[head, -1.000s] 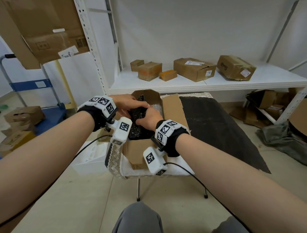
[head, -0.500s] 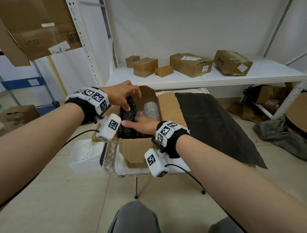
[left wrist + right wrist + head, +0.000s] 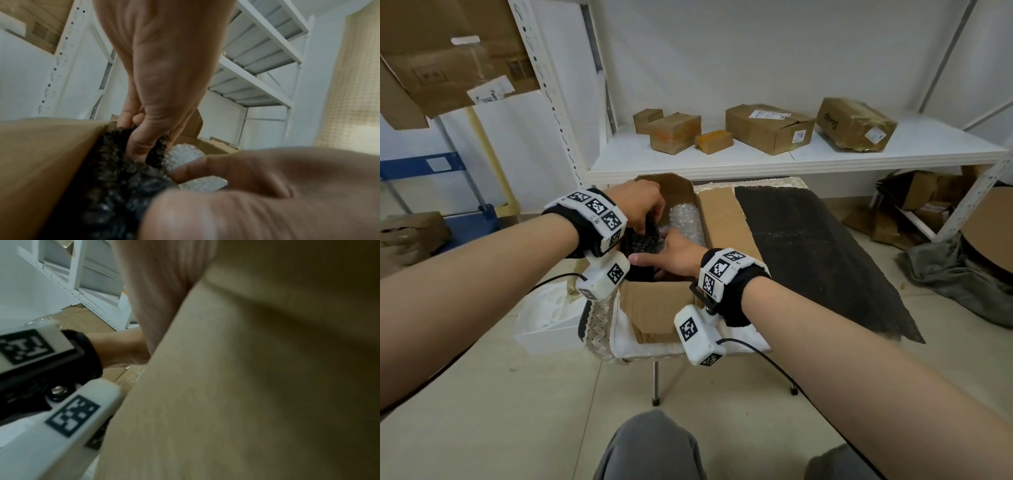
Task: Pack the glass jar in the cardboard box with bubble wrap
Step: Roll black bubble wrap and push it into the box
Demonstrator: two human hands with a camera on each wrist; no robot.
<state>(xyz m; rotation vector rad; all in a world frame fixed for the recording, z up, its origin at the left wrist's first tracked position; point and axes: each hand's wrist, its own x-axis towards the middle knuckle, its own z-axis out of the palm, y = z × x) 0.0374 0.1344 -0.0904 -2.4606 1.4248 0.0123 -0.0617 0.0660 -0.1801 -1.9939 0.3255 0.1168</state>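
1. Both forearms reach forward from the lower corners of the head view and meet over the open cardboard box (image 3: pixel 654 305), which sits on a small cloth-covered table (image 3: pixel 626 339).
2. The left hand (image 3: pixel 640 205) hangs wrist-high over the box's left side, its fingers (image 3: pixel 139 146) pointing down and pinching a fold of the black bubble wrap (image 3: pixel 115 186) against the thumb.
3. The right hand (image 3: pixel 671 255) lies low inside the box, palm down, thumb stretched toward the left wall. Its fingers are straight and together, pressing on the dark wrap where it meets the clear wrap; the right wrist view shows only blurred cardboard, so the fingertips cannot be checked there.
4. The black bubble wrap stands bunched along the box's left inner wall, directly under and between both hands.
5. A wad of clear bubble wrap (image 3: pixel 685 219) fills the far right part of the box, just beside the right hand's fingers.
6. The glass jar itself cannot be seen; whether it sits inside either wrap cannot be told.
7. The black wrap looks knobbly and glossy; the clear one is pale and shiny.
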